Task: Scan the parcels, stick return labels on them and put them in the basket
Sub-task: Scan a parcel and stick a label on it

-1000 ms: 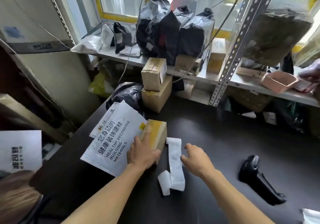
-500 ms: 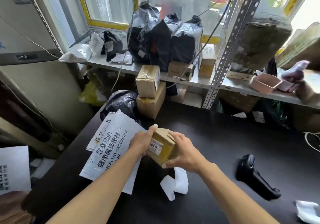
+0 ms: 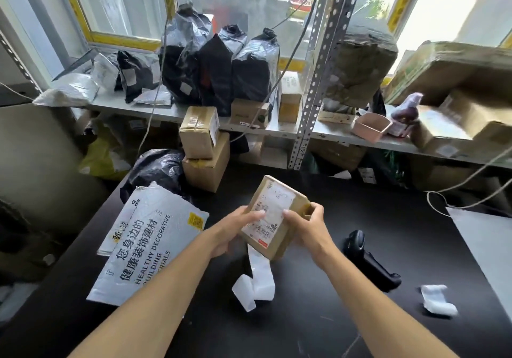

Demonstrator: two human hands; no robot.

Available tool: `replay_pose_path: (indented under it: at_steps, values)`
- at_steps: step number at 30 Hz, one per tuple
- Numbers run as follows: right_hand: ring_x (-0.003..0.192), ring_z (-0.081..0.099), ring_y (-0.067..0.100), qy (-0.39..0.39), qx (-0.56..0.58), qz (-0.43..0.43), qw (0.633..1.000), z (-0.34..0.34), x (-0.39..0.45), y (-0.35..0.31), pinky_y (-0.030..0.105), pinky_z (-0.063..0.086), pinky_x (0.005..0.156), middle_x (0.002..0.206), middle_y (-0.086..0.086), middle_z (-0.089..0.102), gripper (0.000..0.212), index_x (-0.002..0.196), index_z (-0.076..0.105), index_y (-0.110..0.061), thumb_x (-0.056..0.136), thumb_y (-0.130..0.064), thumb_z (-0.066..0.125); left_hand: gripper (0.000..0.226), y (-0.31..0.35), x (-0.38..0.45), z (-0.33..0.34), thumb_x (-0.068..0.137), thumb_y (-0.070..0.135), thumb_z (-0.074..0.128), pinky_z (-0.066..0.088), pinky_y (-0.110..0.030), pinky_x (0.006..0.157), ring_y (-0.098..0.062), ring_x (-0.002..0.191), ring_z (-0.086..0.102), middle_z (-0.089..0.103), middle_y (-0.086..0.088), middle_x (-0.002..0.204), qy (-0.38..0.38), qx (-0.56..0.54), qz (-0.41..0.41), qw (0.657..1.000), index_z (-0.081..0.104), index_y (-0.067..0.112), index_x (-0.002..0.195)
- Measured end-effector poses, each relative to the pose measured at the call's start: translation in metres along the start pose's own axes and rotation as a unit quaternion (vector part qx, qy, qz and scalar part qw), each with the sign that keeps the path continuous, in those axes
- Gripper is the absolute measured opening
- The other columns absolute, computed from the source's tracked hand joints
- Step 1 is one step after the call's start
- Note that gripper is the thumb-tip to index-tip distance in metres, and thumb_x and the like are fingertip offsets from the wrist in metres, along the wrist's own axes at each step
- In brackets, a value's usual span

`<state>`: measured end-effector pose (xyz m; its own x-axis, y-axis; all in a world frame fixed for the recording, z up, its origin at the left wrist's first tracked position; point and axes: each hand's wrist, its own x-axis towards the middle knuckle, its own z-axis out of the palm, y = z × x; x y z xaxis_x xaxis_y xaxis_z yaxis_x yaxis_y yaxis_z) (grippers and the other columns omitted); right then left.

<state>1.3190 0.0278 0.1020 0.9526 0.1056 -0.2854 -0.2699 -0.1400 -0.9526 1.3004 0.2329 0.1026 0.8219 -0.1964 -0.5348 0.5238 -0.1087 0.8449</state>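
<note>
Above the dark table (image 3: 346,316), the small cardboard parcel (image 3: 277,213) is lifted clear of the surface and turned so that its printed shipping label, barcode and all, faces up toward the camera. The left hand (image 3: 232,233) grips its near left edge with the thumb laid across the label, and the right hand (image 3: 307,224) curls round the right side. Half a second ago the box showed a narrow end with a small sticker; a second ago it lay flat on the table under the left palm alone, beside the white mailer bag (image 3: 149,241). So the barcode is now exposed, which suggests scanning comes next. The black handheld scanner (image 3: 368,260) lies untouched just right of the hands, and the curled strip of white labels (image 3: 257,283) lies on the table below the parcel. Two stacked cartons (image 3: 202,149) wait at the table's far edge. No basket can be made out for certain.
</note>
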Motion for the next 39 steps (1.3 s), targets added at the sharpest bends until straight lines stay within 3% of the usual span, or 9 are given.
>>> replay_pose_path:
  at_steps: [3, 8, 13, 17, 20, 26, 30, 36, 39]
  values:
    - [0.109, 0.064, 0.023, -0.001, 0.017, 0.013, 1.0, -0.023, 0.003, 0.003, 0.036, 0.06, 0.071, 0.124, 0.005, 0.059, 0.08, 0.144, 0.02, -0.04, 0.085, -0.04, 0.073, 0.059, -0.015, 0.011, 0.01, 0.084, 0.033, 0.077, 0.052, -0.054, 0.094, -0.033, 0.119, 0.061, 0.067, -0.008, 0.126, -0.047, -0.065, -0.021, 0.997, 0.048, 0.032, 0.135]
    - [0.097, 0.071, 0.027, -0.001, 0.064, 0.042, 0.997, -0.052, 0.011, 0.01, 0.038, 0.061, 0.07, 0.116, 0.011, 0.068, 0.035, 0.117, 0.048, -0.019, 0.091, -0.031, 0.069, 0.044, -0.016, 0.02, 0.027, 0.087, 0.026, 0.071, 0.055, -0.055, 0.095, -0.036, 0.116, 0.064, 0.066, -0.019, 0.124, -0.017, -0.145, 0.001, 0.989, 0.06, 0.024, 0.13]
    - [0.084, 0.055, 0.019, -0.002, -0.06, 0.065, 0.996, -0.073, 0.013, 0.016, 0.045, 0.05, 0.079, 0.09, 0.003, 0.057, 0.062, 0.09, 0.047, -0.017, 0.058, -0.065, 0.072, 0.056, -0.009, 0.028, 0.036, 0.076, 0.041, 0.075, 0.051, -0.059, 0.098, -0.036, 0.116, 0.065, 0.067, -0.018, 0.125, 0.036, -0.175, 0.016, 0.984, 0.062, 0.022, 0.127]
    - [0.079, 0.066, 0.015, -0.146, -0.027, 0.126, 0.981, -0.085, 0.009, 0.015, 0.032, 0.052, 0.069, 0.103, 0.003, 0.071, 0.07, 0.132, 0.03, -0.036, 0.08, -0.033, 0.078, 0.044, 0.008, 0.027, 0.044, 0.099, 0.035, 0.054, 0.06, -0.044, 0.086, -0.035, 0.108, 0.069, 0.068, -0.022, 0.122, 0.011, -0.185, 0.036, 0.982, 0.057, 0.004, 0.13]
    - [0.087, 0.069, 0.019, -0.201, 0.004, 0.134, 0.97, -0.092, 0.005, 0.01, 0.038, 0.059, 0.079, 0.107, 0.006, 0.073, 0.058, 0.133, 0.043, -0.035, 0.085, -0.021, 0.072, 0.048, 0.012, 0.025, 0.045, 0.102, 0.047, 0.043, 0.059, -0.039, 0.086, -0.032, 0.111, 0.068, 0.069, -0.017, 0.123, 0.003, -0.152, 0.017, 0.988, 0.06, 0.011, 0.129]
    - [0.098, 0.072, 0.03, -0.12, 0.138, 0.117, 0.976, -0.088, 0.007, 0.016, 0.05, 0.058, 0.088, 0.123, 0.014, 0.062, 0.054, 0.126, 0.036, -0.019, 0.086, -0.009, 0.072, 0.088, -0.011, 0.03, 0.054, 0.06, 0.065, 0.078, 0.051, -0.047, 0.101, -0.033, 0.119, 0.062, 0.059, -0.017, 0.132, 0.045, -0.171, 0.001, 0.984, 0.055, 0.023, 0.134]
    - [0.089, 0.074, 0.023, -0.139, 0.1, 0.133, 0.976, -0.082, 0.003, 0.022, 0.04, 0.06, 0.081, 0.119, 0.014, 0.065, 0.053, 0.12, 0.033, -0.017, 0.086, -0.011, 0.073, 0.075, -0.011, 0.043, 0.077, 0.071, 0.032, 0.086, 0.048, -0.06, 0.101, -0.035, 0.115, 0.066, 0.068, -0.013, 0.125, 0.051, -0.234, 0.038, 0.97, 0.047, 0.026, 0.135]
    - [0.116, 0.06, 0.02, -0.102, -0.05, 0.131, 0.985, -0.113, 0.013, 0.034, 0.041, 0.051, 0.096, 0.122, 0.009, 0.065, 0.029, 0.099, 0.052, -0.018, 0.086, -0.031, 0.074, 0.063, -0.014, 0.061, 0.095, 0.079, 0.024, 0.079, 0.047, -0.058, 0.102, -0.031, 0.111, 0.066, 0.07, -0.009, 0.119, 0.129, -0.228, 0.059, 0.963, 0.045, 0.029, 0.133]
    - [0.098, 0.061, 0.019, -0.028, -0.105, 0.117, 0.987, -0.133, 0.02, 0.043, 0.039, 0.053, 0.086, 0.11, 0.009, 0.064, 0.029, 0.098, 0.057, -0.013, 0.087, -0.034, 0.072, 0.045, -0.017, 0.066, 0.104, 0.087, 0.022, 0.073, 0.051, -0.058, 0.099, -0.033, 0.108, 0.07, 0.073, -0.009, 0.116, 0.121, -0.233, 0.074, 0.962, 0.054, 0.025, 0.128]
